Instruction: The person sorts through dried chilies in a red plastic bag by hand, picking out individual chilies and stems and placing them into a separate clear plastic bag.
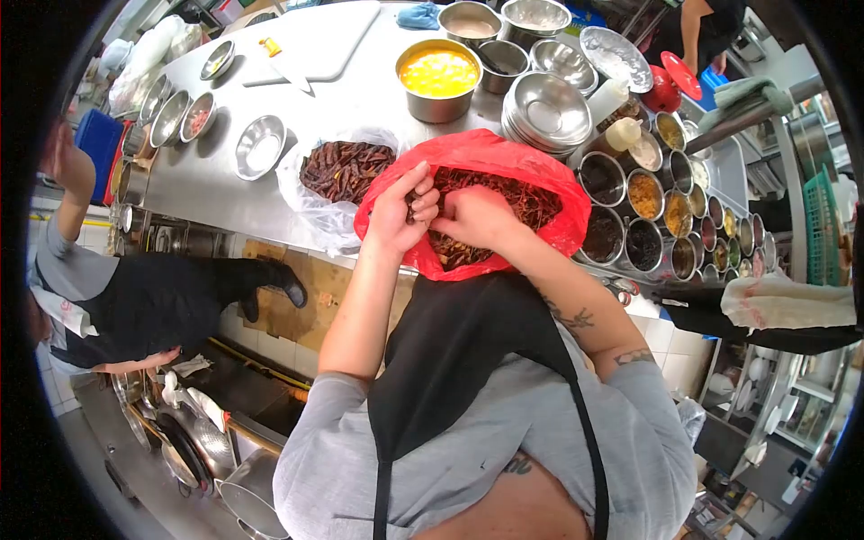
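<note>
A red plastic bag (562, 180) full of dried red chilies (531, 200) sits opened wide at the table's front edge, against my apron. My left hand (403, 214) is over the bag's left side, its fingers curled round a few dark dried chilies. Beside it, my right hand (475, 218) reaches over the chilies with bent fingers close to the left fingertips; what they pinch is hidden. Touching the red bag on the left is a clear plastic bag (301, 202) holding larger dark dried chilies (346, 171).
A pot of yellow liquid (439, 76) and stacked steel bowls (547, 112) stand behind the bags. Seasoning tins (644, 196) crowd the right. A knife (292, 76) lies by the white cutting board (337, 40). On the left stands another person in a black apron (153, 301).
</note>
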`<action>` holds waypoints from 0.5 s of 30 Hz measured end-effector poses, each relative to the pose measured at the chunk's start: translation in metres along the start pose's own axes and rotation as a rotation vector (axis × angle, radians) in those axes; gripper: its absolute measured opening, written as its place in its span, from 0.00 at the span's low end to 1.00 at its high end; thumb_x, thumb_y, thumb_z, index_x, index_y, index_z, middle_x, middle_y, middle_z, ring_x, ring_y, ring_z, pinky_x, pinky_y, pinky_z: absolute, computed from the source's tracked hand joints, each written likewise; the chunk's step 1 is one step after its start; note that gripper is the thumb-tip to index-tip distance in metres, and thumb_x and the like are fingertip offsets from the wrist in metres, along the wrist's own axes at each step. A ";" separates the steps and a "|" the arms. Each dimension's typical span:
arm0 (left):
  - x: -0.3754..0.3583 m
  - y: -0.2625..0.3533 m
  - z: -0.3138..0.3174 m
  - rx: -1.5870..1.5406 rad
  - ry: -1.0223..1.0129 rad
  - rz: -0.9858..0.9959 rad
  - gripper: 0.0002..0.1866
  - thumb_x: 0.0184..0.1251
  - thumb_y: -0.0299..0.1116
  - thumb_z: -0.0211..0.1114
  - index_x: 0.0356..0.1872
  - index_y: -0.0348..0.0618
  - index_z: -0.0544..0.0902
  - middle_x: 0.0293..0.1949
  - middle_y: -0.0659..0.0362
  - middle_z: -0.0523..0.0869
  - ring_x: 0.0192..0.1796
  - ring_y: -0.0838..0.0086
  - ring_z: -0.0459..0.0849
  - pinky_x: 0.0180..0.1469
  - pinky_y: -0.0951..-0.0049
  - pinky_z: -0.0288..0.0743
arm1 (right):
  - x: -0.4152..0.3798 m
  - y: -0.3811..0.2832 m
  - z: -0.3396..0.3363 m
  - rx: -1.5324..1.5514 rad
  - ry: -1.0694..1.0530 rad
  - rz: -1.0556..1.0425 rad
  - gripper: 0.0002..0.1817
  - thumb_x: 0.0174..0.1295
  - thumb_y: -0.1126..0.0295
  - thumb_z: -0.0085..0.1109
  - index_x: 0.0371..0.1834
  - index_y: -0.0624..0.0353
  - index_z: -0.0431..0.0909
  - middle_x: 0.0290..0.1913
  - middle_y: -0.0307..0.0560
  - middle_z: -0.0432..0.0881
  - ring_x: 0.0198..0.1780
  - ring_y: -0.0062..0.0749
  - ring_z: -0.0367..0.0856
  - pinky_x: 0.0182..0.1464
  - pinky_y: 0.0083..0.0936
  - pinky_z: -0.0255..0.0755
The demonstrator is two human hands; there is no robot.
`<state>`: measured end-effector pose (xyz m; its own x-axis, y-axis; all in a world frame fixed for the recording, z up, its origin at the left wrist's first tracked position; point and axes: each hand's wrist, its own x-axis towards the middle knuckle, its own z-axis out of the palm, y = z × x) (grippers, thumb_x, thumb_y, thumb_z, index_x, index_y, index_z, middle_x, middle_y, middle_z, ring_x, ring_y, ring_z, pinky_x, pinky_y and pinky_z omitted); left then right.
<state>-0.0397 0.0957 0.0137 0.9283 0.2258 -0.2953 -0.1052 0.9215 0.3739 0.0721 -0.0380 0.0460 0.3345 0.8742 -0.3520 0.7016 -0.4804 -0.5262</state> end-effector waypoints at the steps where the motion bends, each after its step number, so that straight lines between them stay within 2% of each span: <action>1: -0.001 0.000 -0.001 -0.012 -0.004 0.005 0.08 0.78 0.35 0.58 0.37 0.46 0.75 0.26 0.68 0.69 0.23 0.86 0.64 0.21 0.85 0.56 | 0.007 -0.001 0.009 -0.126 -0.038 -0.006 0.16 0.58 0.56 0.65 0.37 0.58 0.87 0.42 0.57 0.87 0.46 0.51 0.87 0.48 0.44 0.81; 4: -0.003 -0.003 -0.004 -0.013 0.006 0.018 0.08 0.78 0.35 0.59 0.37 0.46 0.75 0.27 0.68 0.68 0.23 0.85 0.64 0.21 0.84 0.57 | 0.015 0.007 0.034 -0.206 0.024 -0.003 0.16 0.58 0.56 0.65 0.37 0.59 0.87 0.42 0.56 0.87 0.47 0.51 0.87 0.49 0.43 0.81; 7: -0.008 -0.004 -0.002 0.075 0.082 0.071 0.11 0.76 0.35 0.62 0.31 0.48 0.74 0.25 0.68 0.70 0.22 0.85 0.66 0.21 0.82 0.57 | 0.006 0.033 0.031 -0.116 0.082 -0.028 0.13 0.59 0.58 0.65 0.38 0.55 0.87 0.42 0.56 0.87 0.47 0.52 0.86 0.50 0.45 0.79; 9: -0.013 -0.008 0.004 0.284 0.134 0.135 0.10 0.75 0.34 0.64 0.31 0.47 0.75 0.24 0.68 0.71 0.22 0.85 0.66 0.22 0.81 0.56 | -0.003 0.045 0.022 0.007 0.094 -0.006 0.11 0.60 0.60 0.64 0.39 0.52 0.88 0.42 0.55 0.85 0.49 0.52 0.84 0.52 0.44 0.77; 10: -0.014 -0.010 0.005 0.388 0.163 0.169 0.10 0.74 0.34 0.64 0.31 0.47 0.76 0.23 0.68 0.71 0.21 0.85 0.65 0.22 0.81 0.56 | -0.009 0.048 0.018 0.047 0.168 -0.018 0.11 0.61 0.60 0.64 0.39 0.53 0.88 0.42 0.54 0.85 0.49 0.52 0.83 0.53 0.44 0.76; 11: -0.012 -0.014 -0.007 0.436 0.157 0.134 0.06 0.72 0.33 0.67 0.35 0.43 0.81 0.24 0.67 0.75 0.22 0.86 0.68 0.23 0.82 0.58 | -0.016 0.050 0.017 0.090 0.241 -0.030 0.11 0.61 0.61 0.63 0.40 0.53 0.88 0.42 0.54 0.84 0.49 0.52 0.83 0.53 0.43 0.76; 12: -0.013 -0.017 -0.002 0.595 0.208 0.188 0.07 0.71 0.34 0.68 0.37 0.42 0.82 0.25 0.68 0.75 0.22 0.86 0.68 0.24 0.82 0.59 | -0.020 0.052 0.015 0.136 0.315 -0.041 0.11 0.62 0.62 0.63 0.40 0.54 0.88 0.42 0.54 0.84 0.49 0.52 0.83 0.54 0.43 0.75; 14: -0.015 -0.028 0.015 0.920 0.311 0.289 0.08 0.71 0.35 0.69 0.40 0.40 0.84 0.26 0.69 0.76 0.23 0.86 0.68 0.25 0.82 0.61 | -0.021 0.057 0.012 0.206 0.335 -0.058 0.11 0.64 0.63 0.61 0.41 0.55 0.87 0.42 0.54 0.83 0.48 0.52 0.82 0.53 0.43 0.75; 15: -0.009 -0.033 0.005 1.089 0.307 0.364 0.13 0.69 0.35 0.71 0.47 0.38 0.86 0.31 0.67 0.83 0.29 0.85 0.76 0.31 0.81 0.70 | -0.020 0.062 0.014 0.253 0.350 -0.067 0.11 0.64 0.63 0.61 0.42 0.55 0.87 0.42 0.54 0.83 0.49 0.52 0.83 0.53 0.42 0.75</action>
<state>-0.0432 0.0612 0.0082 0.7664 0.6221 -0.1598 0.1512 0.0671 0.9862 0.1002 -0.0858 0.0095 0.5171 0.8544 -0.0506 0.5675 -0.3865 -0.7271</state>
